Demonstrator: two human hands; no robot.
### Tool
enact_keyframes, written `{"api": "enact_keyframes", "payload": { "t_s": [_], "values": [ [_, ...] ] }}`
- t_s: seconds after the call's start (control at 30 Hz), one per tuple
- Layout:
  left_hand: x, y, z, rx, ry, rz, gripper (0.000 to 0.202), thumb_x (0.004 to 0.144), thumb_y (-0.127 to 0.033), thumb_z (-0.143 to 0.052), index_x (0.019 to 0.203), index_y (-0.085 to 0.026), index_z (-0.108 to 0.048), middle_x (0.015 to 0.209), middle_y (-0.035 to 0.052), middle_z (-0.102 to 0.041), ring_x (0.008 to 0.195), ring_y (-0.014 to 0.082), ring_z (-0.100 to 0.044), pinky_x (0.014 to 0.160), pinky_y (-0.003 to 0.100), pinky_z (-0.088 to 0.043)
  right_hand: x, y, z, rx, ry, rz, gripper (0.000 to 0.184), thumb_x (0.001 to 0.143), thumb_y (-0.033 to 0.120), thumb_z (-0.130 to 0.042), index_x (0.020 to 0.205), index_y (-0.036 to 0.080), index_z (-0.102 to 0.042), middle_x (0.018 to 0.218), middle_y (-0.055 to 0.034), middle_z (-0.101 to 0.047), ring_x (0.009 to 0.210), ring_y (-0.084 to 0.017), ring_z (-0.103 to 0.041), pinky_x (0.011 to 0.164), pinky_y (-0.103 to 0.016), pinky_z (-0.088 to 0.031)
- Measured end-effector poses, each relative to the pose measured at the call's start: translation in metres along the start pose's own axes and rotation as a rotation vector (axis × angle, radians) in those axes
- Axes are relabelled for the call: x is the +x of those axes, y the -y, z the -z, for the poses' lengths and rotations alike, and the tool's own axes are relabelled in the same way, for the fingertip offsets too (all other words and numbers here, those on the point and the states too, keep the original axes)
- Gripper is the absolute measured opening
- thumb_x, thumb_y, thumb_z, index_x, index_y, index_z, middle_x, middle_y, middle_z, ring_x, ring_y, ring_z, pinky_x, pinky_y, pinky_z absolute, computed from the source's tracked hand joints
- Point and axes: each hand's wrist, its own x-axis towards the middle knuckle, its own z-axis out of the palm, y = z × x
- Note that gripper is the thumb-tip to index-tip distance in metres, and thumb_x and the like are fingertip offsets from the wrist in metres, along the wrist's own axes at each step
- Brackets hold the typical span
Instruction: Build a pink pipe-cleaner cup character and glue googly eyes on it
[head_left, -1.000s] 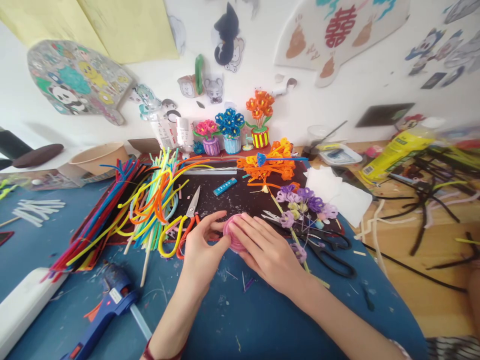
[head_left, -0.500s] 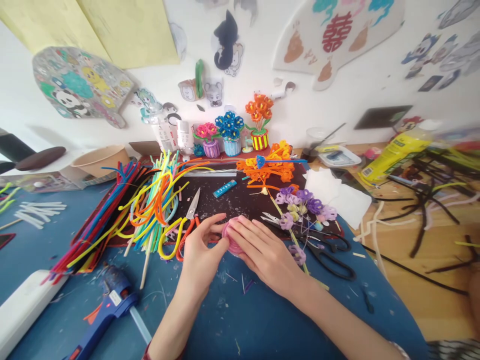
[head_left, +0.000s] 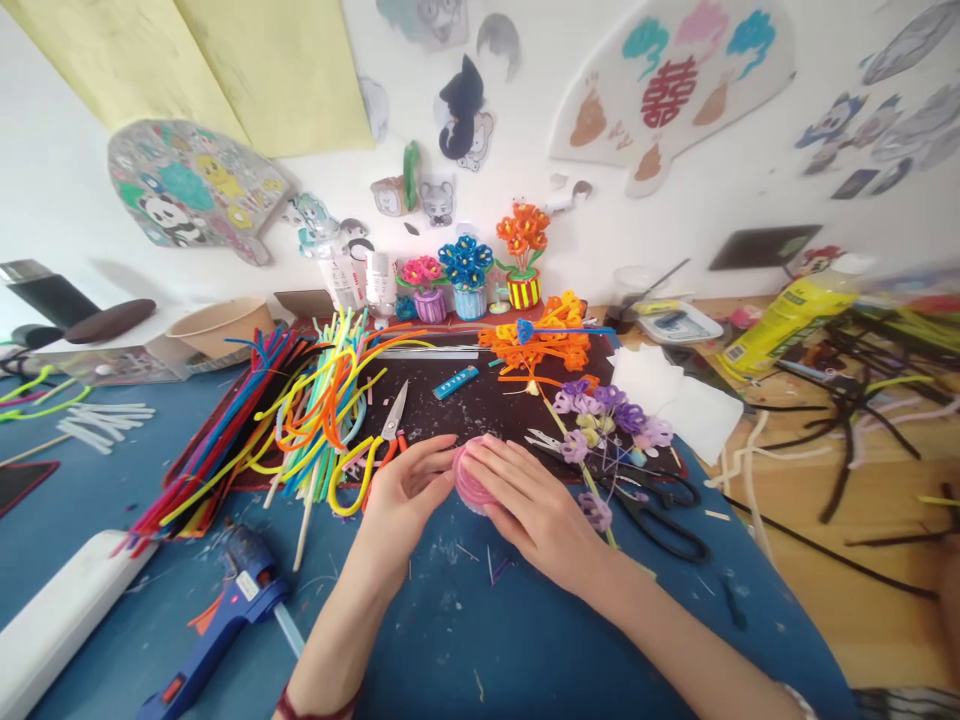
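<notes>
Two hands work at one spot: both of yours close around a pink pipe-cleaner coil (head_left: 472,480) at the front edge of a black cutting mat (head_left: 465,415). Your left hand (head_left: 405,500) cups the coil's left side, fingertips against it. Your right hand (head_left: 536,510) lies over its right side, fingers curving across the top. Both hands stand narrow and hold the coil between them.

Just beyond your left hand, up and left of the coil, lie small scissors with red-orange handles (head_left: 391,430). Farther left of the coil is a heap of multicoloured pipe cleaners (head_left: 307,430), with a yellow loop (head_left: 349,490) at its near end. To the right of the coil, purple pipe-cleaner flowers (head_left: 600,415) lie over black-handled scissors (head_left: 660,515). Beyond the coil stands a pile of orange pipe-cleaner flowers (head_left: 536,340), with three potted pipe-cleaner bouquets (head_left: 469,265) farther back. A blue hot-glue gun (head_left: 240,610) lies on the blue worktop (head_left: 525,650), down and left of the coil, well apart from it.
</notes>
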Motion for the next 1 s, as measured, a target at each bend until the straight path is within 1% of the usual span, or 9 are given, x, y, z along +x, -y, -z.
{"api": "enact_keyframes", "payload": {
  "t_s": [0.13,0.3,0.4,0.53,0.63,0.77,0.83,0.9,1.0],
  "values": [
    [-0.006,-0.0002,0.0037,-0.046,0.018,0.009,0.044,0.069,-0.027,-0.076,0.11,-0.015,-0.065,0.112,0.0076,-0.074,0.104,0.0197,-0.067,0.092,0.029,-0.052,-0.0005,-0.0027,0.0006,0.03,-0.064,0.059,0.045,0.099,0.014,-0.045,0.144,0.019,-0.045,0.134,-0.0081,-0.063,0.134,-0.021,-0.049,0.113,-0.044,-0.044],
    [-0.0063,0.0034,0.0035,0.007,0.033,-0.012,0.04,0.073,-0.027,-0.074,0.11,-0.015,-0.066,0.111,0.0079,-0.074,0.101,0.0201,-0.068,0.093,0.031,-0.052,0.0047,0.0,0.0005,0.005,-0.052,0.087,0.047,0.097,0.01,-0.047,0.143,0.015,-0.047,0.131,-0.0099,-0.065,0.133,-0.024,-0.05,0.113,-0.045,-0.044],
    [-0.0044,0.0044,0.0029,0.051,0.03,-0.039,0.039,0.073,-0.029,-0.073,0.109,-0.014,-0.066,0.109,0.0095,-0.074,0.1,0.0218,-0.068,0.092,0.033,-0.052,0.0062,0.0014,0.0,0.004,-0.041,0.085,0.048,0.096,0.009,-0.046,0.144,0.016,-0.045,0.131,-0.01,-0.064,0.133,-0.024,-0.05,0.113,-0.046,-0.044],
    [-0.0038,0.006,0.0043,0.052,0.051,-0.047,0.04,0.075,-0.03,-0.072,0.111,-0.014,-0.065,0.112,0.0108,-0.073,0.103,0.0232,-0.068,0.093,0.034,-0.051,0.0015,-0.001,-0.0019,0.091,-0.037,0.024,0.048,0.097,0.011,-0.045,0.144,0.02,-0.045,0.136,-0.0078,-0.061,0.135,-0.023,-0.048,0.114,-0.046,-0.042],
    [-0.0053,0.0078,0.0053,0.039,0.054,-0.05,0.042,0.075,-0.03,-0.071,0.113,-0.013,-0.064,0.114,0.0114,-0.072,0.106,0.0237,-0.067,0.095,0.034,-0.05,-0.0028,-0.0032,-0.0034,0.197,-0.038,-0.036,0.049,0.098,0.014,-0.045,0.147,0.022,-0.041,0.142,-0.0069,-0.055,0.138,-0.022,-0.044,0.114,-0.047,-0.041],
    [-0.0062,0.0089,0.0044,0.05,0.046,-0.062,0.04,0.076,-0.031,-0.069,0.111,-0.013,-0.065,0.112,0.0123,-0.073,0.105,0.0243,-0.068,0.094,0.034,-0.05,-0.0013,-0.0009,-0.0051,0.161,-0.015,-0.036,0.052,0.098,0.015,-0.045,0.149,0.023,-0.036,0.146,-0.0077,-0.051,0.139,-0.023,-0.042,0.115,-0.048,-0.04],
    [-0.0049,0.0085,0.0037,0.075,0.048,-0.082,0.037,0.077,-0.03,-0.068,0.11,-0.013,-0.066,0.11,0.0123,-0.074,0.102,0.0244,-0.069,0.093,0.035,-0.051,0.001,0.0011,-0.0055,0.14,0.002,-0.017,0.052,0.098,0.015,-0.046,0.149,0.024,-0.037,0.145,-0.0071,-0.052,0.139,-0.024,-0.043,0.115,-0.049,-0.039],
    [-0.0031,0.0079,0.0033,0.113,0.054,-0.112,0.036,0.077,-0.03,-0.067,0.109,-0.013,-0.066,0.108,0.0123,-0.074,0.1,0.0246,-0.07,0.092,0.036,-0.052,0.0022,0.0016,-0.0045,0.176,0.008,-0.014,0.052,0.097,0.016,-0.047,0.148,0.024,-0.039,0.143,-0.007,-0.054,0.138,-0.024,-0.044,0.116,-0.049,-0.038],
    [-0.0015,0.0084,0.0035,0.212,0.041,-0.175,0.034,0.08,-0.03,-0.063,0.109,-0.013,-0.066,0.106,0.0127,-0.075,0.097,0.0252,-0.071,0.088,0.037,-0.055,0.0002,-0.0009,0.0,0.338,-0.001,-0.1,0.047,0.098,0.02,-0.048,0.144,0.028,-0.045,0.143,-0.0047,-0.055,0.137,-0.024,-0.045,0.117,-0.051,-0.034]
  ]
}}
